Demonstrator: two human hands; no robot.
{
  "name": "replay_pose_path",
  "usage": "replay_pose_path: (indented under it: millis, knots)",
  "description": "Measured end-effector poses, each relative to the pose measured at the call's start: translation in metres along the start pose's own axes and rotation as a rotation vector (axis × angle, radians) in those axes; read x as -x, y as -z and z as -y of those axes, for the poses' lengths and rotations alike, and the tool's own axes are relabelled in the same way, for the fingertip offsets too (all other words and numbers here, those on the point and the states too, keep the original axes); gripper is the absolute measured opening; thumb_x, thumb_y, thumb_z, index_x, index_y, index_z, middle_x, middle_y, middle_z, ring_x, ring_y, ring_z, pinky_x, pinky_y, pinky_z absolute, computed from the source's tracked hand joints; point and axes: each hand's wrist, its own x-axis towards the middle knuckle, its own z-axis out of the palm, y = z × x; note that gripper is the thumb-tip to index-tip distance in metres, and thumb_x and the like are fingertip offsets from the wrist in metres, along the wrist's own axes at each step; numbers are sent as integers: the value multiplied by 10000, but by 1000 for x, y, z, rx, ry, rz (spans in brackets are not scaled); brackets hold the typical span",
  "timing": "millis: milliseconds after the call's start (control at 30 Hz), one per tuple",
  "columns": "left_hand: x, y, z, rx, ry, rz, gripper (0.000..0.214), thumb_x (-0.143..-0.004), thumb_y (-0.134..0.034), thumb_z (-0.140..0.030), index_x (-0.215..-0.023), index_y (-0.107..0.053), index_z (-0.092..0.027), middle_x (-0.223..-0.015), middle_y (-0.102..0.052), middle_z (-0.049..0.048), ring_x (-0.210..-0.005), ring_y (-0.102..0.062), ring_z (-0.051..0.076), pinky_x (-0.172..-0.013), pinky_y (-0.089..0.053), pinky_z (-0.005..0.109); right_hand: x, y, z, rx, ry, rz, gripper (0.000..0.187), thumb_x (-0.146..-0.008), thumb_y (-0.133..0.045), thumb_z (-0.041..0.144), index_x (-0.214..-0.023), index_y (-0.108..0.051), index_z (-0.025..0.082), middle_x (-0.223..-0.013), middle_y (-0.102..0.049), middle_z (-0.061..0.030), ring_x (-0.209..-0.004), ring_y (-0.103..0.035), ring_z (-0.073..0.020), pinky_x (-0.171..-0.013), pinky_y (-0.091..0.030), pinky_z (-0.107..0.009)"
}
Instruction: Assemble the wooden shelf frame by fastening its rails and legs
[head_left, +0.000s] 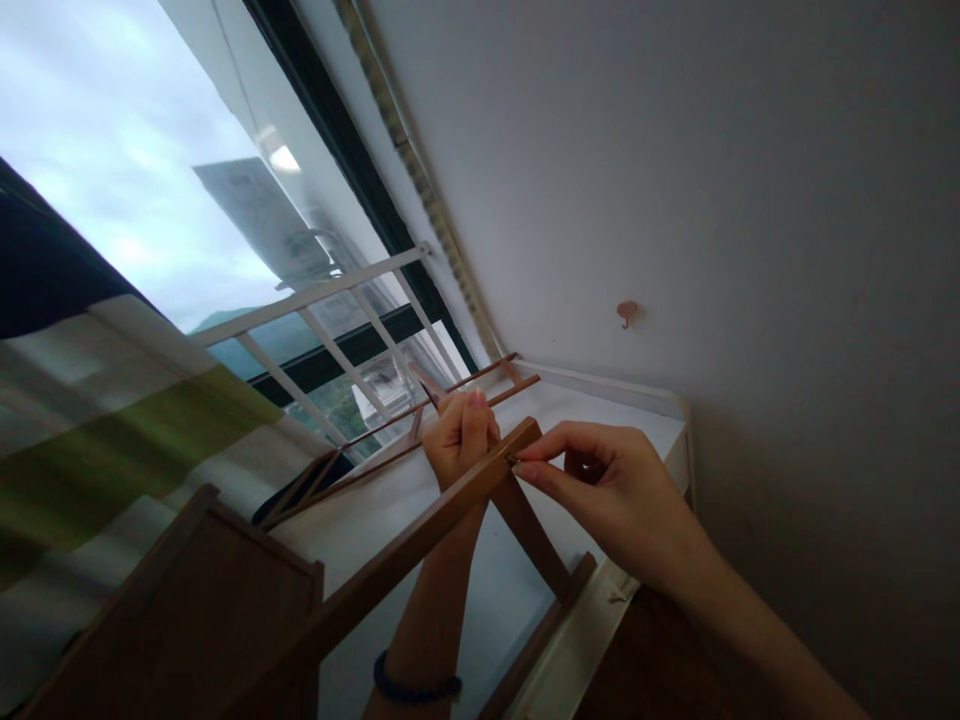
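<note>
A brown wooden frame (390,565) of long slats stands on a white surface (390,495); two of its slats meet at a corner in the middle of the view. My left hand (459,437) is closed around a slat just behind that corner. My right hand (611,490) pinches thumb and forefinger at the corner joint, on something too small to make out. A dark beaded band (416,688) circles my left wrist.
A window with a white guard rail (330,290) fills the upper left. A green, white and dark striped cloth (112,440) hangs at left. A grey wall with a small hook (628,313) is at right. A dark wooden panel (202,610) sits at bottom left.
</note>
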Motion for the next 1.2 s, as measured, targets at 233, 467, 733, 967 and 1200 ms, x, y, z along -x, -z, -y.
replay_pose_path:
  millis: [233, 467, 733, 967, 1200]
  knots:
    - [1, 2, 0, -46, -1, 16, 506, -865, -421, -395, -413, -431, -166, -424, -402, -28, -449, -376, 83, -503, -301, 247, 8, -10, 1, 87, 41, -112, 93, -762, -624, 149, -737, -648, 235, -520, -473, 94, -452, -364, -59, -421, -250, -200]
    - [-2, 14, 1, -70, -8, 200, 547, -884, -361, -455, -432, -480, -171, -448, -422, -14, -476, -398, 101, -531, -308, 269, 14, -14, 7, 205, 111, -140, 119, -772, -558, 108, -711, -581, 206, -533, -452, 91, -436, -360, -59, -431, -253, -211]
    - [-23, 34, -11, -129, -45, 604, 602, -904, -250, -496, -540, -593, -160, -508, -528, 6, -533, -456, 108, -641, -339, 291, 11, -5, -1, 242, 173, 6, 75, -859, -491, 193, -823, -551, 220, -568, -445, 78, -462, -380, -74, -429, -256, -202]
    - [-49, 40, -16, -219, -34, 1099, 610, -880, -268, -546, -545, -578, -143, -509, -505, 3, -512, -441, 88, -566, -340, 240, 9, -3, 3, 288, 186, 113, 120, -892, -425, 216, -808, -510, 220, -567, -418, 68, -443, -371, -81, -395, -267, -187]
    - [-60, 41, -26, -289, -70, 1298, 455, -885, -396, -427, -567, -534, -133, -556, -501, -17, -596, -461, 88, -639, -331, 242, 10, -3, 1, 267, 170, 131, 97, -891, -428, 208, -818, -492, 220, -598, -441, 72, -467, -395, -74, -409, -274, -185]
